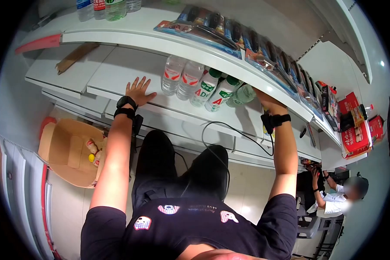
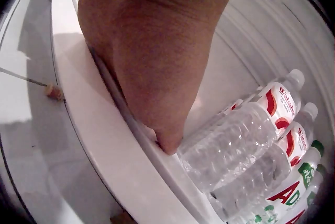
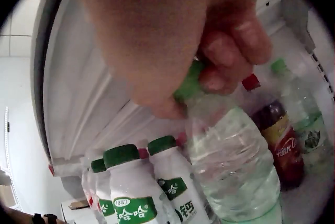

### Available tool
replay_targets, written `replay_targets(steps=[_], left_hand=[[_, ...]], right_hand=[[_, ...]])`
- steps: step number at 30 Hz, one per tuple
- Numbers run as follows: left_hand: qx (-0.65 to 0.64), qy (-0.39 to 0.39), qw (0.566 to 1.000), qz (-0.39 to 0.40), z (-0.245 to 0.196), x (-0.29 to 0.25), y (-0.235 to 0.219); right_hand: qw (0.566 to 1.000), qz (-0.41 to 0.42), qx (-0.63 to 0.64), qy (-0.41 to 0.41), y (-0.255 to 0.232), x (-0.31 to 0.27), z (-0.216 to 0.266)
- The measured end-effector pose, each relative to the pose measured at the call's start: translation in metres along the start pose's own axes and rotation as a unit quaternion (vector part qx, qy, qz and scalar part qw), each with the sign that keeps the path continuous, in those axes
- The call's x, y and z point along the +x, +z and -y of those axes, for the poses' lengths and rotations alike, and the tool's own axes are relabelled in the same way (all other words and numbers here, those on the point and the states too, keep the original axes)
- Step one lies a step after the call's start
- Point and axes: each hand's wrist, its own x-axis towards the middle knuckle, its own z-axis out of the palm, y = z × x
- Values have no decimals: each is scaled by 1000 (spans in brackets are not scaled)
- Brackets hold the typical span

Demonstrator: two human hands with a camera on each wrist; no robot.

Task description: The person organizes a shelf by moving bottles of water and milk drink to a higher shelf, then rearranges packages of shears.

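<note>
In the right wrist view my right hand (image 3: 172,46) pinches the green cap of a clear bottle (image 3: 235,156), fingers curled round it. White bottles with green caps (image 3: 131,182) stand beside that bottle. In the head view the right hand (image 1: 271,102) is partly hidden by the upper shelf, next to the greenish bottle (image 1: 242,95). My left hand (image 1: 138,92) rests with spread fingers on the lower shelf (image 1: 121,65), left of two clear bottles with red and white labels (image 1: 171,76). The left wrist view shows this hand (image 2: 152,67) near the same clear bottles (image 2: 235,140).
Carded packages (image 1: 199,34) line the upper shelf (image 1: 138,41). A dark bottle with a red cap (image 3: 282,151) stands behind the pinched bottle. A cardboard box (image 1: 69,156) holding small bottles is on the floor at left. A seated person (image 1: 333,199) is at far right.
</note>
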Motion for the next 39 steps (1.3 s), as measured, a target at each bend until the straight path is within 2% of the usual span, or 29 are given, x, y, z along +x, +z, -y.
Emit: replay_targets(steps=[1,3,4,6,7,8,10,12,13,16,19,22,24,26,27,28,29,30,32,34,39], left_hand=[[0,0,1000,-1,0,0,0],[-4,1,1000,7,0,-1,-2],[-4,0,1000,6,0,0,-2],[3,-1,1000,2,0,0,0],[3,-3,1000,0,0,1,2],[1,3,1000,-7,0,1,4],[0,1,1000,-21,2,1,2],[-16,11,1000,-11,1,-1,1],[-12,9,1000,-9,1,-1,0],[-8,-1,1000,-8,0,-1,2],[-14,3,1000,-25,2,-1,6],[-17,14,999,-45,4,0,11],[-19,21,998,-60,3,-1,12],[-25,9,999,-39,1,-4,4],[-26,6,999,-43,10,7,17],[-154,47,986,-40,22,26,44],[-278,88,956,-38,31,36,57],[25,14,998,-47,9,18,32],[-56,-10,998,31,-2,-10,-12],[-53,-2,999,7,1,-4,-1],[-32,-2,999,24,-1,-6,-6]], right_hand=[[1000,-1,0,0,4,-7,1],[982,-140,35,-119,17,-22,1],[982,-141,35,-120,16,-30,5],[980,-124,-69,-139,13,-48,13],[982,-114,-78,-127,18,-56,20],[971,-138,-81,-177,15,-60,23],[964,-138,-86,-209,-5,-66,47],[972,-101,-64,-204,-28,-72,65],[976,-56,-57,-201,-47,-75,79],[958,47,46,-280,-98,-82,117],[932,110,142,-315,-145,-79,150],[896,44,300,-326,-177,-52,173],[890,-42,314,-327,-195,-21,187],[893,-60,395,-204,-211,7,215],[907,-50,386,-164,-220,22,227],[918,-40,376,-122,-227,38,237],[920,-63,358,-146,-231,58,246],[921,-85,340,-168,-233,80,253],[945,-147,265,-119,-228,126,266],[943,-222,180,-173,-215,160,268],[931,-304,109,-172,-180,229,266]])
